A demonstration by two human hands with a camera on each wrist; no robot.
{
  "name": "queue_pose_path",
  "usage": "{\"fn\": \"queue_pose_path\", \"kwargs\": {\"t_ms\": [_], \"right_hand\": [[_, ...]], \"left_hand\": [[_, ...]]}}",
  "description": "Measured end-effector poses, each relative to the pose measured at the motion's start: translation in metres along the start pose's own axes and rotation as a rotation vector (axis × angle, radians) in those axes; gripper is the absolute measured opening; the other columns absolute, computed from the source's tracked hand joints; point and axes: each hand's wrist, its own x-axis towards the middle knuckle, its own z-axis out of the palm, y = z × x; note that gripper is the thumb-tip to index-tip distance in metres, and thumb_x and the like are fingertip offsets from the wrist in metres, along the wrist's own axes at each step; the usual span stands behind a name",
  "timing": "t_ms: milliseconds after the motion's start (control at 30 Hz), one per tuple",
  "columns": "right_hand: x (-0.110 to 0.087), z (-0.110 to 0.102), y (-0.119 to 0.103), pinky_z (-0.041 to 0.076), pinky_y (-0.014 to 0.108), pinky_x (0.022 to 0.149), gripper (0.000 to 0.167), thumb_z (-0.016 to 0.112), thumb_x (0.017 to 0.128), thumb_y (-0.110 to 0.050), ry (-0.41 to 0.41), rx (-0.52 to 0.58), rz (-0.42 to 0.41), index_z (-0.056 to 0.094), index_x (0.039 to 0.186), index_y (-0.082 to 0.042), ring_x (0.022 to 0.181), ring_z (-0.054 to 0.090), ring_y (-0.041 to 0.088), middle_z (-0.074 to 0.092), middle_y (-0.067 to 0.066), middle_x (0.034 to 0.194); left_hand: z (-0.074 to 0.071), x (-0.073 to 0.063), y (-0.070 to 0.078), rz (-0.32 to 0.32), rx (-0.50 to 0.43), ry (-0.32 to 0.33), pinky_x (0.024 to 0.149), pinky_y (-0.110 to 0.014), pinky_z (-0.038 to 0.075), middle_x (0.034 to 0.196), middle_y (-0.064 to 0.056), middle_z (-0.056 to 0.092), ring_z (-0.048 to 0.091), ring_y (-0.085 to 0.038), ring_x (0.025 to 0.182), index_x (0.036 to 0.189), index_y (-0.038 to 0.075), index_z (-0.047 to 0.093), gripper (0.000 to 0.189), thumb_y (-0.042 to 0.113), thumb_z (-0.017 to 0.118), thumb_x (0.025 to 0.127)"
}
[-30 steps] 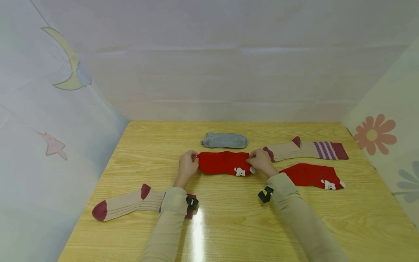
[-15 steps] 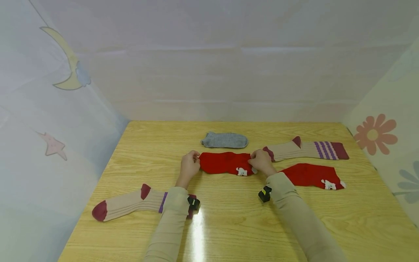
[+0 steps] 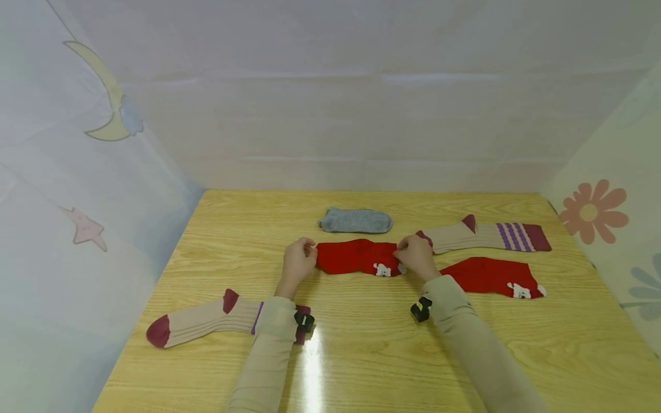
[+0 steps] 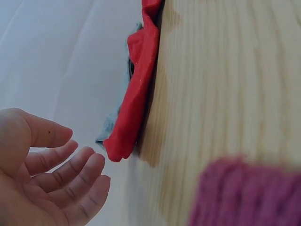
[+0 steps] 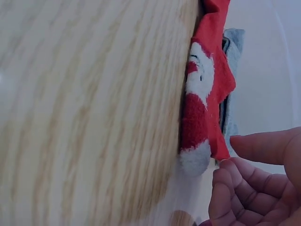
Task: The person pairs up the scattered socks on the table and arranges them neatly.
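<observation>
A red sock (image 3: 351, 256) with a white animal face lies flat across the middle of the table, between both hands. At its left end is my left hand (image 3: 299, 261); in the left wrist view its fingers are loosely bent and stand just off the sock's edge. My right hand (image 3: 417, 255) is at the sock's toe end. In the right wrist view, a corner of the red sock meets the right index fingertip, while the thumb stands apart from that finger. Just behind lies a grey sock (image 3: 356, 221).
Right of the right hand lie a second red sock (image 3: 490, 275) and a beige sock (image 3: 490, 236) with purple stripes and maroon ends. Another beige sock (image 3: 206, 321) lies front left, partly under the left sleeve. A printed cloth wall (image 3: 335, 132) borders the wooden table (image 3: 361, 355).
The red sock between the hands has shifted slightly to the right, and both hands moved a little with it. The other socks have stayed in place.
</observation>
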Motion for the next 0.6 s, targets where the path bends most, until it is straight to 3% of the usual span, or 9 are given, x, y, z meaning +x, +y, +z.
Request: {"fn": "queue_pose_path", "kwargs": {"t_ms": [233,467,600], "right_hand": [[-0.009,-0.009,0.003,0.044,0.034,0.061,0.014,0.062,0.082,-0.011,-0.025,0.101,0.019,0.065,0.082,0.002,0.07,0.054,0.024,0.061,0.013,0.078],[-0.016,-0.019,0.005,0.043,0.035,0.062,0.014,0.061,0.083,-0.011,-0.001,0.064,0.003,0.064,0.081,0.002,0.068,0.053,0.024,0.06,0.011,0.075],[-0.019,-0.024,0.005,0.041,0.032,0.059,0.013,0.062,0.084,-0.011,0.002,0.049,0.007,0.063,0.08,0.001,0.062,0.053,0.02,0.06,0.008,0.07]], "left_hand": [[0.003,-0.002,0.006,0.047,-0.023,-0.02,0.054,-0.026,0.044,0.072,-0.007,0.058,0.051,-0.017,0.06,0.087,0.0,0.062,0.007,0.007,0.058,0.086],[0.007,-0.007,0.016,0.117,-0.035,-0.044,0.05,-0.025,0.042,0.065,-0.005,0.056,0.049,-0.014,0.054,0.084,0.001,0.062,0.008,0.006,0.058,0.086],[0.009,-0.009,0.021,0.121,-0.04,-0.049,0.05,-0.024,0.041,0.063,-0.003,0.055,0.047,-0.013,0.054,0.082,0.002,0.062,0.008,0.007,0.058,0.087]]}}
